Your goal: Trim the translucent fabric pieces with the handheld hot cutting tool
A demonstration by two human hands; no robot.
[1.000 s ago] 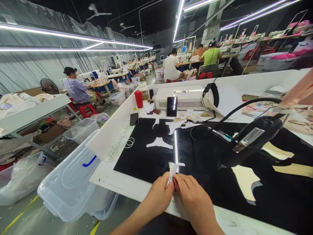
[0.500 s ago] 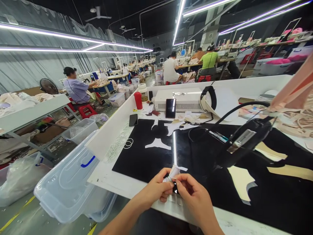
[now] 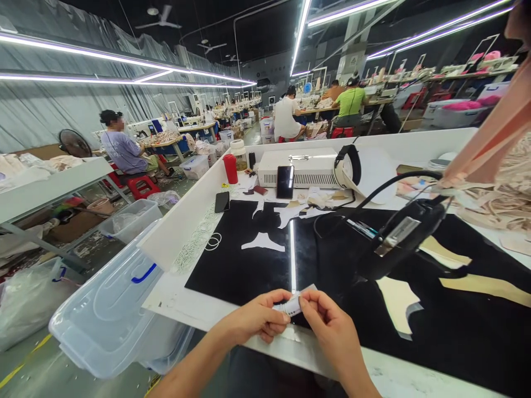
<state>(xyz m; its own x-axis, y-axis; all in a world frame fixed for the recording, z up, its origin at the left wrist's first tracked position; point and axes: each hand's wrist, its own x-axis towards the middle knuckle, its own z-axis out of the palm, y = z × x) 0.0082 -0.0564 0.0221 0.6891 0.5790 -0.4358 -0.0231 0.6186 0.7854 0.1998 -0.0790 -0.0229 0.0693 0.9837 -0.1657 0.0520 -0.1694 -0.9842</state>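
Observation:
Between my two hands is a small white roll (image 3: 293, 305), paper or thin fabric, with what looks like a pale band round its left part. My left hand (image 3: 262, 319) is closed on the roll's left end, fingers curled. The thumb and forefinger of my right hand (image 3: 329, 318) pinch its right end. Both hands are above the front edge of the table, over the black mat (image 3: 232, 276). Beyond them a white curved cut piece (image 3: 263, 242) lies flat on the mat.
Right of my hands stands a black cutting machine (image 3: 394, 235) with a cable, beside cream cut pieces (image 3: 396, 301). Pale rubber bands (image 3: 194, 237) lie along the left. At the back are a phone (image 3: 285, 182) and a white box (image 3: 298, 168). Lidded plastic bins (image 3: 103, 309) stand left of the table.
The roll has tilted from nearly upright to lying more level. My right fingers have moved from the band area to the roll's right end. The view has shifted slightly.

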